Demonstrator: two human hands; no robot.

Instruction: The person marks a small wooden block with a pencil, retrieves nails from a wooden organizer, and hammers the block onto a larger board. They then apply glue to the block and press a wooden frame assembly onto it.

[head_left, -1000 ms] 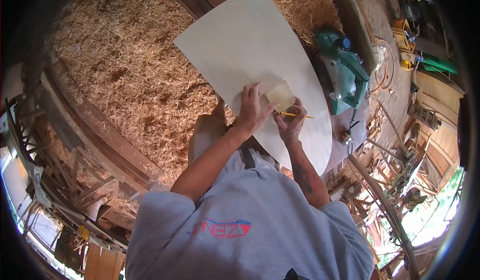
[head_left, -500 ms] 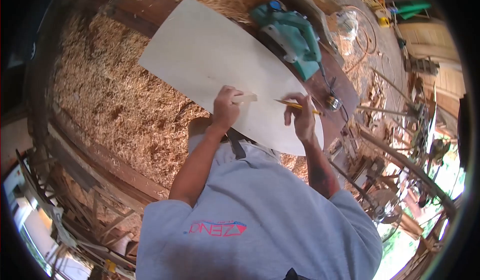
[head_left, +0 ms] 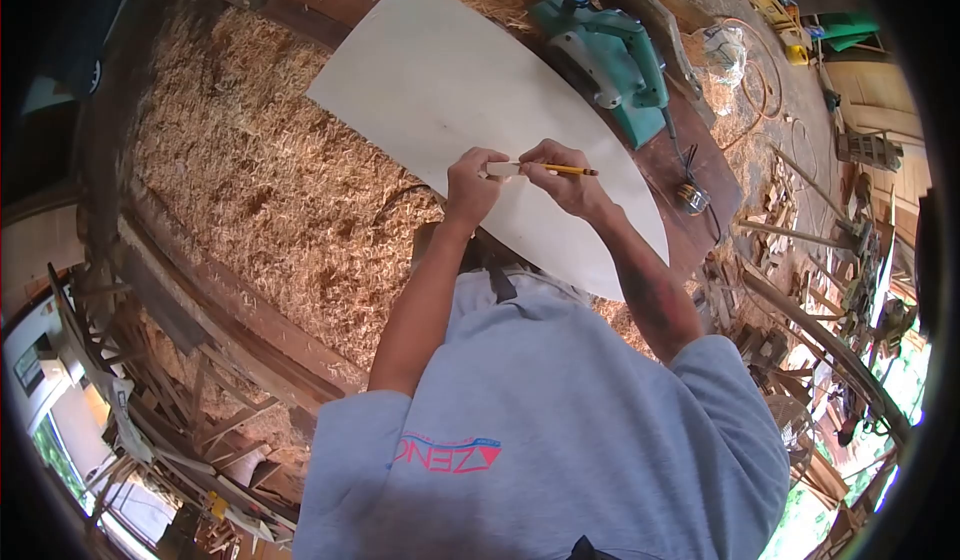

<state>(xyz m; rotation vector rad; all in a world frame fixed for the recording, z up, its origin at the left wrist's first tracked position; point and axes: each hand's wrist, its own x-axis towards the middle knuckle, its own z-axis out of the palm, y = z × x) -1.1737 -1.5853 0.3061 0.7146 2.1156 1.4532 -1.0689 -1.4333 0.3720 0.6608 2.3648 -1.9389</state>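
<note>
A large pale board (head_left: 430, 70) with one curved long side lies in front of me. My left hand (head_left: 474, 186), over the board's near edge, pinches a small light piece of wood (head_left: 503, 169). Close beside it on the right, my right hand (head_left: 565, 182) is closed round a yellow pencil (head_left: 572, 170). The pencil lies nearly level, its tip end at the small piece. Whether the tip touches the piece is too small to tell.
A green power planer (head_left: 610, 55) rests on a dark brown board (head_left: 700, 175) beyond the pale board, its cord bundled near the edge. Wood shavings (head_left: 250, 150) cover the ground at left. Scrap wood and poles lie at right.
My right hand has moved left with the pencil, up to the small piece in my left hand. The hands were apart before. The whole view has shifted slightly.
</note>
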